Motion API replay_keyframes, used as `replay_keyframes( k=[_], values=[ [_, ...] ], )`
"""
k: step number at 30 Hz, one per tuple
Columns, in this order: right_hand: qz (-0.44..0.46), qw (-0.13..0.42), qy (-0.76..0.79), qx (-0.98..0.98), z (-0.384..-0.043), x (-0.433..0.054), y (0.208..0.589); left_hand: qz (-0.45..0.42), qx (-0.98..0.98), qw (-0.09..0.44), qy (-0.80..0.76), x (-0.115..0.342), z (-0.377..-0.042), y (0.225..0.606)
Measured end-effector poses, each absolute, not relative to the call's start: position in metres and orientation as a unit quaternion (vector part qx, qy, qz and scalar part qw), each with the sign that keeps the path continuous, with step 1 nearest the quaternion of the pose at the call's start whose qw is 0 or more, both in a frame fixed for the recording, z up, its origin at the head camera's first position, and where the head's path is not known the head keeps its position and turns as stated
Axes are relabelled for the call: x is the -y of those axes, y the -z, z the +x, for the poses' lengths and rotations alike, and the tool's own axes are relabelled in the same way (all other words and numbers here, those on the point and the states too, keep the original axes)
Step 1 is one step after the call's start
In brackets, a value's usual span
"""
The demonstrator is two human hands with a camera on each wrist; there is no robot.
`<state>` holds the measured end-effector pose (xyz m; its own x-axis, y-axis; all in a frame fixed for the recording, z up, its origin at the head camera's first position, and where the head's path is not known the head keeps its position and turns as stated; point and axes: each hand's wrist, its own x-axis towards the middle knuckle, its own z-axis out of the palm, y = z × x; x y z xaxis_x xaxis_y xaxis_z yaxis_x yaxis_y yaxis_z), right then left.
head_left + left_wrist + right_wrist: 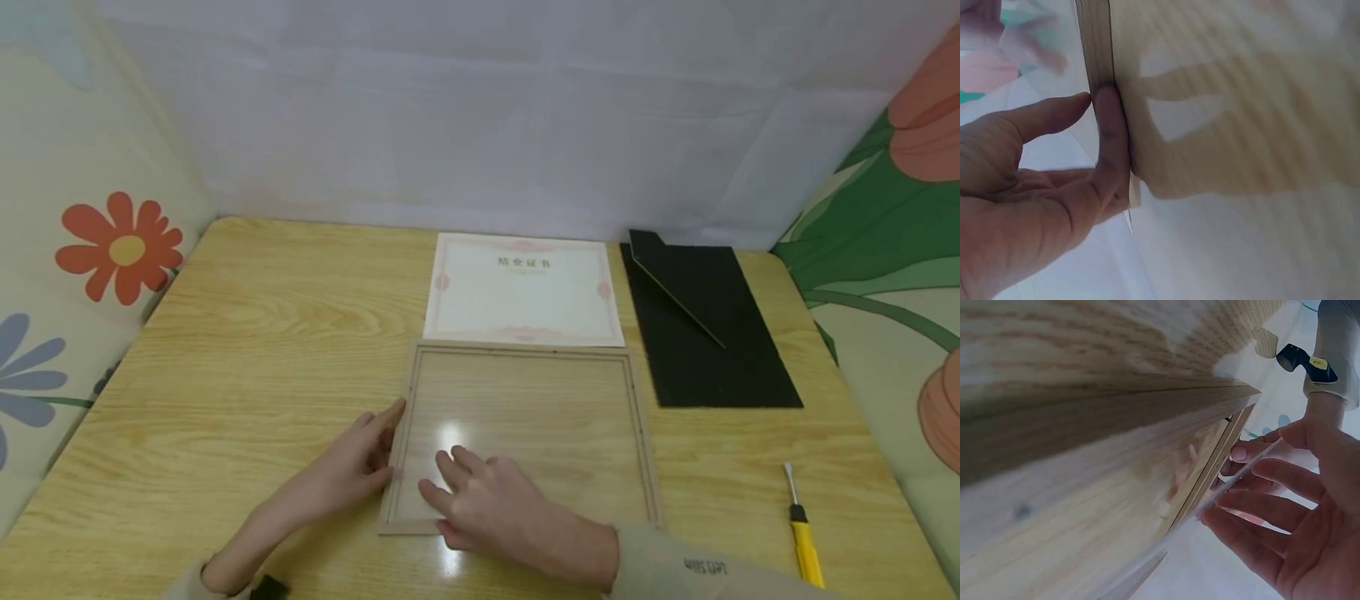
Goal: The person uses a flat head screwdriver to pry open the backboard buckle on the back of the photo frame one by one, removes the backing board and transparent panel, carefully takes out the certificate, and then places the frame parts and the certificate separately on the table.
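A light wooden picture frame (642, 433) lies flat on the table. My right hand (498, 508) is over its lower left part. In the right wrist view, that hand pinches the edge of a clear sheet (1229, 484), thumb on one side and fingers on the other; the sheet is tilted up at this edge, above the frame's rail. My left hand (345, 467) rests at the frame's left side, with spread fingertips against the outer edge. The left wrist view shows a finger (1112, 125) lying along that side rail.
A certificate sheet (525, 300) lies just behind the frame. To the right is a black backing board (712, 375) with its stand leg raised. A yellow-handled screwdriver (804, 542) lies near the right front. A white cloth (480, 125) hangs behind the table.
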<state>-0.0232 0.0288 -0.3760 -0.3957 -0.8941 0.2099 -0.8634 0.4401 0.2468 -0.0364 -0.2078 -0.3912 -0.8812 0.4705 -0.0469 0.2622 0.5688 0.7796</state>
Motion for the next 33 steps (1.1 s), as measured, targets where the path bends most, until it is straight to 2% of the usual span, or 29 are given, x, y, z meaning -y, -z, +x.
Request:
replay_keyframes(
  k=[4,16,19,27,33],
  values=[
    [0.527,0.175,0.053,0.83,-0.02,-0.028,0.377,0.237,-0.869,0.135,-0.413,0.215,-0.041,0.392],
    [0.532,0.245,0.029,0.81,-0.02,-0.024,0.375,0.24,-0.873,0.141,-0.402,0.213,-0.047,0.39],
    [0.542,0.238,0.022,0.806,-0.015,-0.023,0.373,0.24,-0.875,0.139,-0.397,0.212,-0.046,0.388],
    [0.551,0.179,-0.001,0.815,0.004,-0.028,0.378,0.234,-0.881,0.147,-0.384,0.211,-0.046,0.388],
    [0.543,0.183,0.045,0.819,0.013,-0.028,0.386,0.25,-0.886,0.125,-0.371,0.212,-0.045,0.391]
  ],
)
